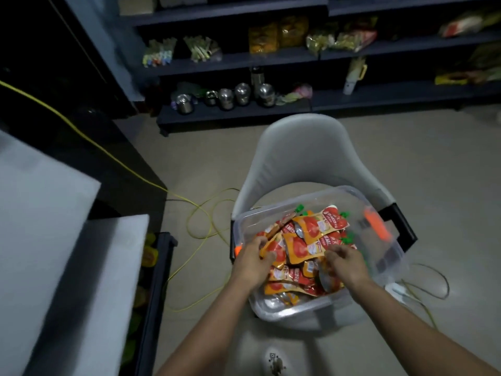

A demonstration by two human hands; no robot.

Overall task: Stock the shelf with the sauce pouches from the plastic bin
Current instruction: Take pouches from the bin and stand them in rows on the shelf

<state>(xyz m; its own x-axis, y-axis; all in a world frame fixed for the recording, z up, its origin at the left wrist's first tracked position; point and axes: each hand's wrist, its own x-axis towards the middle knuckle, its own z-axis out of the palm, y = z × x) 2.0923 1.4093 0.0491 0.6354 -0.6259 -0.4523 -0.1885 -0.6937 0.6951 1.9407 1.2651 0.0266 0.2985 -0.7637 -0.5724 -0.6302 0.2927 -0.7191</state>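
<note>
In the bin [352, 191], left hand [253, 263] and right hand [345, 264] grip pouches [315, 226].

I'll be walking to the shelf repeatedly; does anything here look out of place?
Yes: a yellow cable lies in loose loops on the floor left of the chair, a likely trip hazard. The sauce pouches lie jumbled in the plastic bin.
</note>
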